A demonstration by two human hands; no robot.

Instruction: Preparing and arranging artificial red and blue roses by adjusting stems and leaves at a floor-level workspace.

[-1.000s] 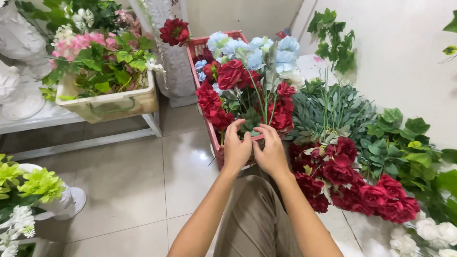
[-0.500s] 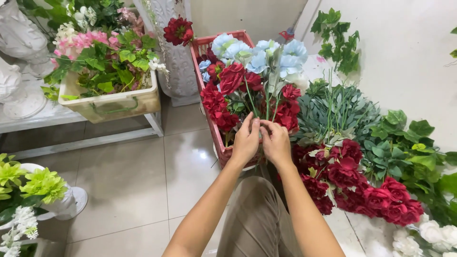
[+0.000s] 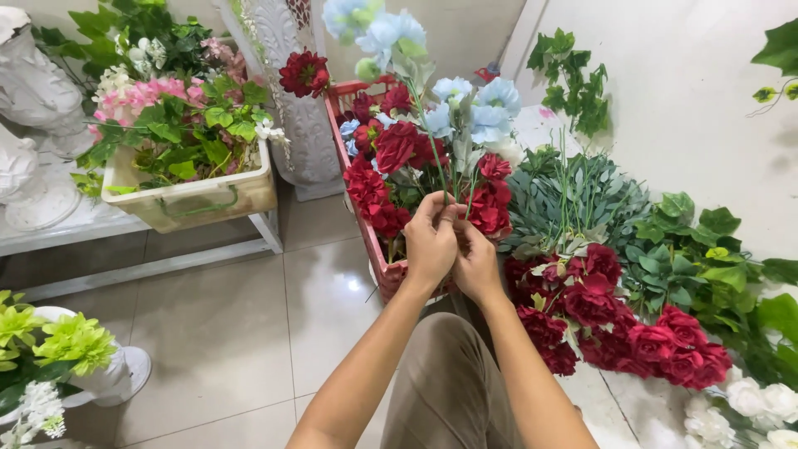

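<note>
My left hand point(image 3: 431, 243) and my right hand point(image 3: 477, 259) are pressed together in front of me, both closed around the thin green stems of a bunch of artificial flowers point(image 3: 453, 179). The bunch carries dark red roses point(image 3: 397, 147) and pale blue blooms point(image 3: 486, 110), with one blue flower point(image 3: 378, 29) raised high above the rest. Right behind the hands stands a red crate point(image 3: 389, 274) holding more red and blue flowers.
Red roses point(image 3: 619, 320) lie heaped on the floor at right, beside green foliage point(image 3: 573, 195) and white flowers point(image 3: 761, 407). A cream planter point(image 3: 195, 204) of pink flowers sits on a low white stand. A white pedestal point(image 3: 291, 108) stands behind. A white pot point(image 3: 108, 378) with lime-green flowers sits at lower left.
Both hands have lifted the bunch upward and slightly right, so the blue flowers now stand higher above the crate. The view has shifted a little with them.
</note>
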